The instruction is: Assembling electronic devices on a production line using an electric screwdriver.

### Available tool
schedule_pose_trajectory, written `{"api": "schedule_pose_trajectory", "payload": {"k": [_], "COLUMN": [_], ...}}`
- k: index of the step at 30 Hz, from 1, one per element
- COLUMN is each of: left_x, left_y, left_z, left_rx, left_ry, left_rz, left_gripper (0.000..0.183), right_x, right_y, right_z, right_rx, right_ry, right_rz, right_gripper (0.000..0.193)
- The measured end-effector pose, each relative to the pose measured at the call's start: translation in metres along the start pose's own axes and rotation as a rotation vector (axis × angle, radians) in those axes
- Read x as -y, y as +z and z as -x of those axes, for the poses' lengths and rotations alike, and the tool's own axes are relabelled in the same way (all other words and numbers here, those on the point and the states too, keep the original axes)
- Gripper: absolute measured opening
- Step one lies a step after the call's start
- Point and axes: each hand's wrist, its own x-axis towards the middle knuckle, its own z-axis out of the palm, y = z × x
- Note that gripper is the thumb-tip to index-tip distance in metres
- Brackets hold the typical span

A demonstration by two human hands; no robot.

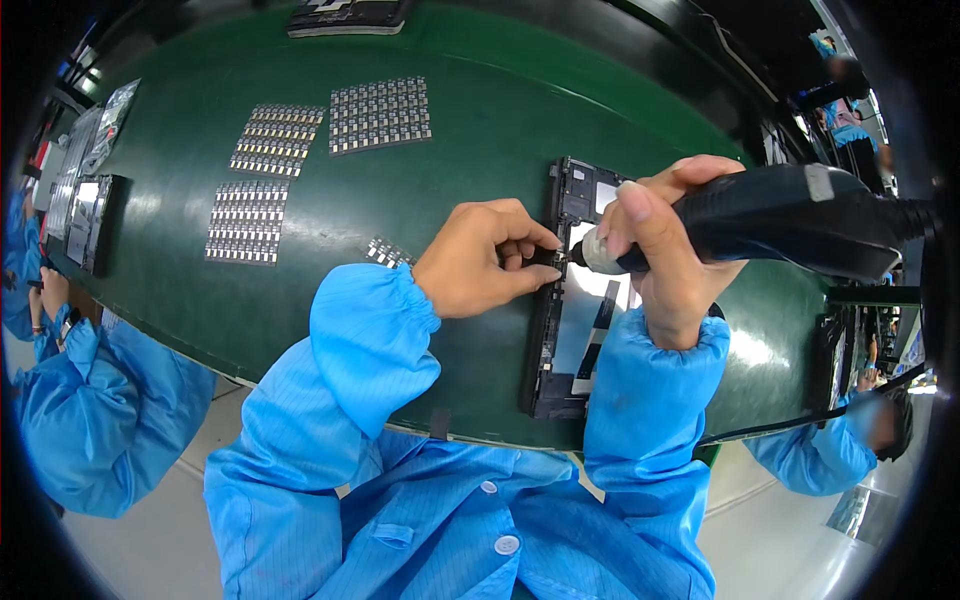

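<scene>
My right hand (672, 255) is wrapped round a black electric screwdriver (790, 215). The tool lies nearly level, its pale nose aimed left at the long left edge of a flat black device frame (543, 365) with silver panels. At that same edge, my left hand (470, 258) has its thumb and index fingertip close together beside the tool's tip. Whatever small thing those fingertips may hold is too small to make out. My right hand and the screwdriver cover part of the frame.
Sheets of small metallic parts (380, 115) lie on the green table (350, 225), with a small piece (386, 251) left of my left wrist. Another device (93, 225) stands at far left, a dark unit (345, 18) at the back. Co-workers sit on both sides.
</scene>
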Motion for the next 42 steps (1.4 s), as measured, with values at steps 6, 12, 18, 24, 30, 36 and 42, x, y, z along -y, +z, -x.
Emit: {"api": "schedule_pose_trajectory", "payload": {"k": [6, 12, 18, 24, 30, 36, 42], "left_x": [0.004, 0.0, -0.002, -0.001, -0.001, -0.001, -0.007], "left_y": [0.006, 0.006, 0.008, 0.008, 0.009, -0.001, -0.001], "left_z": [0.0, 0.0, 0.0, -0.001, -0.002, -0.004, -0.005], "left_rx": [0.016, 0.016, -0.035, -0.048, -0.076, -0.029, -0.009], "left_ry": [0.157, 0.156, 0.111, 0.107, 0.128, -0.023, -0.18], "left_rz": [-0.084, -0.082, -0.04, -0.057, -0.047, -0.046, -0.035], "left_gripper": [0.023, 0.013, 0.012, 0.012, 0.016, 0.029, 0.03], "right_x": [0.001, 0.003, 0.002, 0.001, 0.002, 0.0, -0.011], "right_y": [0.001, 0.002, -0.002, -0.001, 0.002, -0.004, -0.004], "right_z": [0.003, 0.003, 0.003, 0.004, 0.003, -0.009, -0.014], "right_rx": [0.013, 0.033, 0.007, -0.019, -0.022, -0.014, -0.04], "right_ry": [-0.005, -0.023, -0.032, -0.008, -0.014, -0.048, -0.031], "right_rz": [0.033, 0.046, 0.117, 0.091, 0.053, 0.037, 0.034], "right_gripper": [0.038, 0.039, 0.039, 0.039, 0.038, 0.035, 0.032]}}
